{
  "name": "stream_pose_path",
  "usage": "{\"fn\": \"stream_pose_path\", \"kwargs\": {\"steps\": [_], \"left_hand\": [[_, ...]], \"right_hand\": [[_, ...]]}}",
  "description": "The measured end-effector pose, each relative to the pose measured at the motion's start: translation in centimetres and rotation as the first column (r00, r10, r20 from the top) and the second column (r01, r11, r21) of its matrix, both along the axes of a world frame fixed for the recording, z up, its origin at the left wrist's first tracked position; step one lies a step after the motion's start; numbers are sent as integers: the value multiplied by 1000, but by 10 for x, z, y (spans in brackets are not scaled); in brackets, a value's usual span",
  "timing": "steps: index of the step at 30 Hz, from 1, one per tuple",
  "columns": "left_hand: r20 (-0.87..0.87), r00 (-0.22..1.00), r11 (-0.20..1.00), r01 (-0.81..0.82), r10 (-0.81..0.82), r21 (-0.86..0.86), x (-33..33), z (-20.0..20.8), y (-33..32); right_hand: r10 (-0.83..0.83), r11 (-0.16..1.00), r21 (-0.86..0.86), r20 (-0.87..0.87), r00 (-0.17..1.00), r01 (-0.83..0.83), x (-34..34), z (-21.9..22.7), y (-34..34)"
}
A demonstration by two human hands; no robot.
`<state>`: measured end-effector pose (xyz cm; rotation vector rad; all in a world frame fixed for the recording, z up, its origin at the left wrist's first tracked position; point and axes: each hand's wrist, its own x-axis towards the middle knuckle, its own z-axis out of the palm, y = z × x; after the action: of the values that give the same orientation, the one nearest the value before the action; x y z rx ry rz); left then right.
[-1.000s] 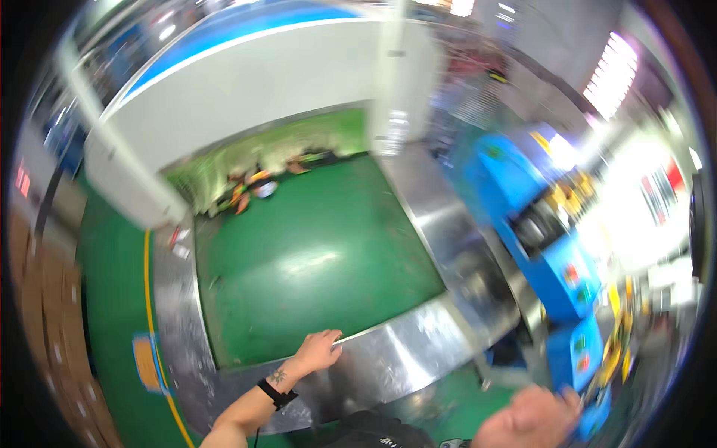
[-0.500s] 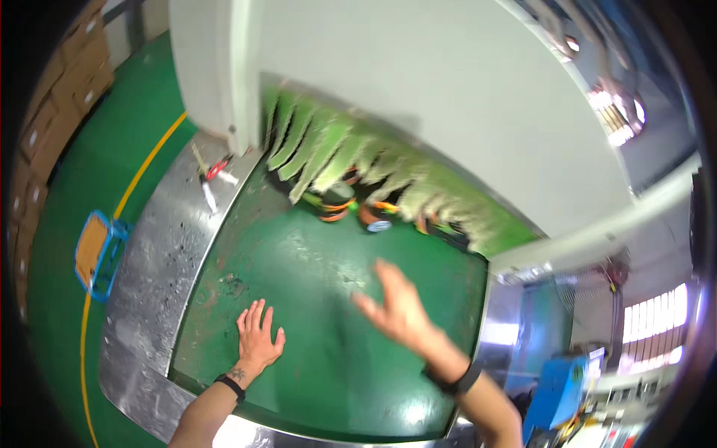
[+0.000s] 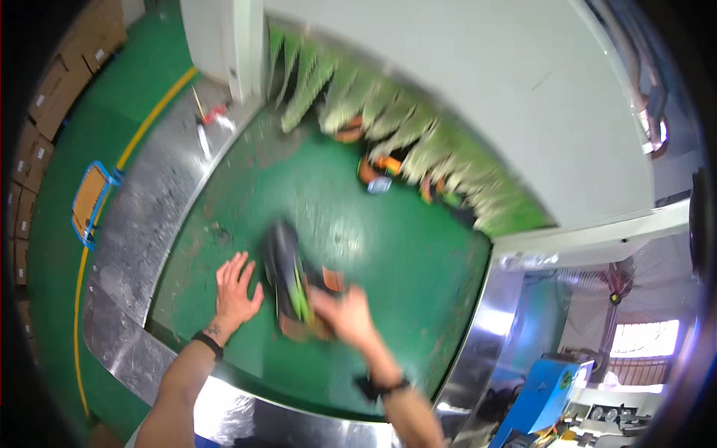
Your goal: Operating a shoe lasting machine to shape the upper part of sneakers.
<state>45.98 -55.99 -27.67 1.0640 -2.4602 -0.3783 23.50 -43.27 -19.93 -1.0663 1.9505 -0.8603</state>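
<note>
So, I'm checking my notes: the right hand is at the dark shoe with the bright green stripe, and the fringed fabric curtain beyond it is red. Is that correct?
Not quite: the head view shows that the fringed fabric curtain is green, not red. The right hand is at the dark shoe with the bright green stripe, as you say.

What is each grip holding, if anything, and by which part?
Right grip: apparently the dark shoe, near its closer end; blur hides the exact contact. Left grip: nothing.
</note>
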Motion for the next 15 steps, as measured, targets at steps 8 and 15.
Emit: {"fn": "stream_pose_path", "kwargs": {"steps": [8,15], "left_hand": [[-400,916,423,351,29,835,-65,102,77],[-771,593,-283,717,-232,637,-59,225,315]], "right_hand": [[-939,329,397,236,251,857,168,214,428],[-959,253,-131,93,266,958,189,218,450]]}}
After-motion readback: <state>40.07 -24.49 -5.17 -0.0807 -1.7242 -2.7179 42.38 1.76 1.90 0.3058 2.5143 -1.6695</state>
